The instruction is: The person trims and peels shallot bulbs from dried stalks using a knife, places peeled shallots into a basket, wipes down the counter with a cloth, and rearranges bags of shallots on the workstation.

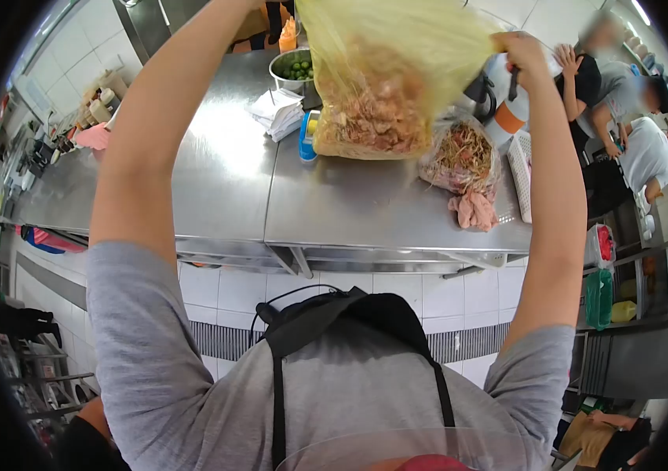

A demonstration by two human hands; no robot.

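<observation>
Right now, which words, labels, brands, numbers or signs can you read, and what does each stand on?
None can be read.
Orange patch on the white container: no legible lettering.
Yellow bag: no legible lettering.
Orange bottle: too small to read any marking.

steel counter [216,188] over a white-tiled floor [236,292]

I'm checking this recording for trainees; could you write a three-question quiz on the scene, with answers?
1. True or false: the right hand holds the yellow bag.
2. Fill in the colour: the bowl holds small, round, ____ things.
3. Compared with the yellow bag, the clear bag with the brownish strips is: a) to the left, b) to the right, c) on top.

Key: 1 true; 2 green; 3 b.
</observation>
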